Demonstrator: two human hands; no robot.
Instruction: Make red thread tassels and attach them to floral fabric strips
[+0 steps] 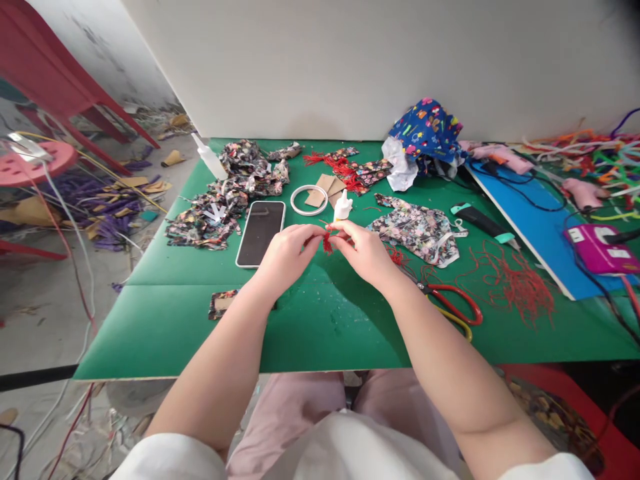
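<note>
Between my fingertips, over the middle of the green table (320,333), hangs a small red tassel (327,243). My left hand (295,248) pinches it from the left, and my right hand (361,248) pinches its upper part from the right. Just behind them stands a small white glue bottle (343,208). A smartphone (261,233) lies beside my left hand. Floral fabric (417,230) lies close to my right hand. Under my right forearm are scissors (457,303) with red and yellow handles, partly hidden.
Loose red threads (525,287) and a utility knife (483,223) lie at right, near a blue board (530,233) and glue guns (503,158). Floral scraps (225,200), a white ring (309,201) and another white bottle (210,159) are farther back. A white wall rises behind.
</note>
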